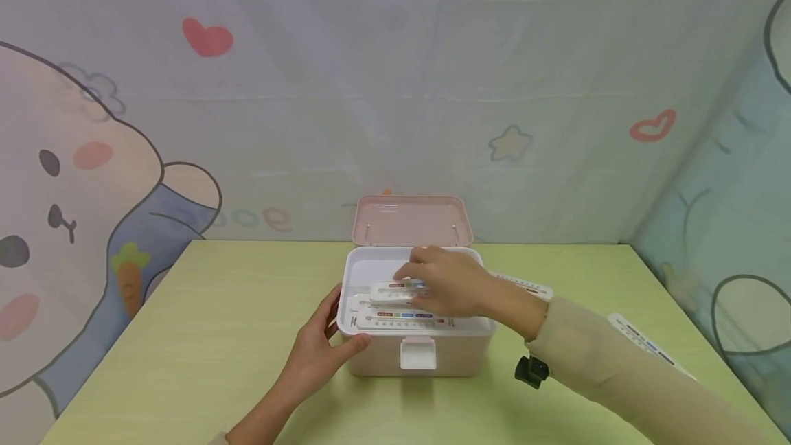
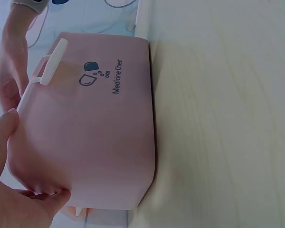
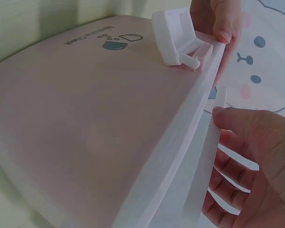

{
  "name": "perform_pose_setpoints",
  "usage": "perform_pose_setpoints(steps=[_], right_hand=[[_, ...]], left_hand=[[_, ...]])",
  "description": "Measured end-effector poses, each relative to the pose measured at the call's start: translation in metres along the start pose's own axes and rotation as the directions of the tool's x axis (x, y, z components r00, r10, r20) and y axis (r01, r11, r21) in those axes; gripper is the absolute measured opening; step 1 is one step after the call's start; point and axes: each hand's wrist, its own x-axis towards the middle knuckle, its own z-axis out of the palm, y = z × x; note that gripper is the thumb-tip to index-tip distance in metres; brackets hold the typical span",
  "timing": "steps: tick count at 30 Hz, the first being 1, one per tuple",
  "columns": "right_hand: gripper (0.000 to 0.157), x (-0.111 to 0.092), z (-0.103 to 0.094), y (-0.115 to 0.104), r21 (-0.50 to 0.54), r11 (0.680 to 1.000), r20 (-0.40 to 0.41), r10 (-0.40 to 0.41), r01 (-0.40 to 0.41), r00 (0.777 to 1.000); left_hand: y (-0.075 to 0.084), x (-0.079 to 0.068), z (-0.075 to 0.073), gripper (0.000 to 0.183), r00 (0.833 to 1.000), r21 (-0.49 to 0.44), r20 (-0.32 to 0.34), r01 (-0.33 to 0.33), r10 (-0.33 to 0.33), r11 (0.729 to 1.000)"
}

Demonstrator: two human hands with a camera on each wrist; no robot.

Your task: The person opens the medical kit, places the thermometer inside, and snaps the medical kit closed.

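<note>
Medicine chest (image 1: 381, 357) stands on the table (image 1: 247, 307) before you, lid (image 1: 410, 222) behind. Thermometers (image 1: 402, 321) lie in its tray (image 1: 373, 268) under your right hand (image 1: 450, 281); your left hand (image 1: 318, 352) is at its left side. More lie rightward.

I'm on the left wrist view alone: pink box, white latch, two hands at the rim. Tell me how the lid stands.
Observer: Open. In the head view the lid is raised behind the pink box, its inside facing the person.
Operator: Report what the right hand has; I see only the hand.
Observer: It holds what looks like a white thermometer between thumb and fingers.
Operator: Check the table to the right of the box; that's out of my sight.
Observer: Two similar strips lie there: a near strip, partly hidden by the right arm, and a far strip nearer the table's right edge.
</note>
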Motion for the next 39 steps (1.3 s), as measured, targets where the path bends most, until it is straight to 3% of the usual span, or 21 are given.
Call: perform_pose_setpoints(steps=[7,26,39], right_hand=[[0.032,0.005,0.002,-0.003,0.020,1.000,0.016,0.001,-0.001,1.000],[0.039,0.011,0.006,-0.002,0.053,0.996,0.069,0.067,-0.071,0.995],[0.035,-0.003,-0.010,0.012,0.061,0.993,-0.009,0.106,-0.105,0.994]], left_hand=[[0.001,-0.002,0.000,0.086,1.000,-0.012,0.004,-0.028,0.028,1.000],[0.001,-0.001,0.000,0.088,1.000,0.008,0.011,0.000,0.000,1.000],[0.001,-0.001,0.001,0.088,1.000,-0.002,0.001,0.005,-0.005,1.000]])
